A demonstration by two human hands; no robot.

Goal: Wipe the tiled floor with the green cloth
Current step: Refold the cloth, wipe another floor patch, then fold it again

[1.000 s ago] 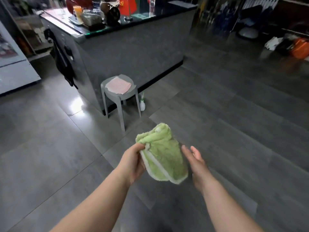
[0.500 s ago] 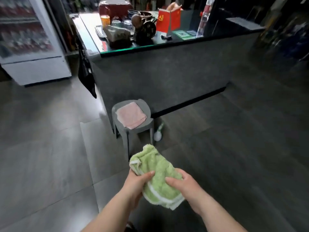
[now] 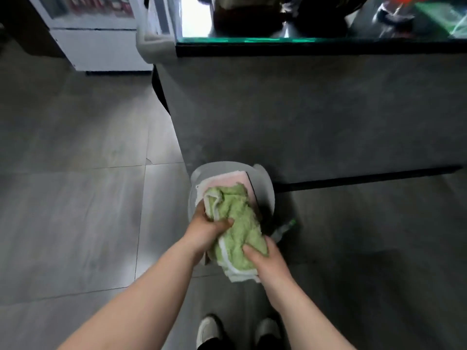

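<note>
The cloth point(image 3: 237, 223) is bunched between both hands, held over a stool point(image 3: 264, 183) that carries a pink cloth point(image 3: 225, 178), and is not yet on the floor point(image 3: 75, 210). The left hand point(image 3: 207, 231) grips its upper part with curled fingers point(image 3: 225, 222). The right hand point(image 3: 269, 261) pinches the lower end by the white hem. It looks like soft, light, limp terry, not slippery. It would likely handle best folded into a flat pad and pressed down under one palm.

Two hands show, the left hand point(image 3: 206, 232) and the right hand point(image 3: 269, 261), with one green cloth point(image 3: 237, 223). There is one pink cloth point(image 3: 225, 179), one stool point(image 3: 265, 188), one bottle point(image 3: 284, 229), one desk point(image 3: 316, 109) and two shoes point(image 3: 208, 329).
</note>
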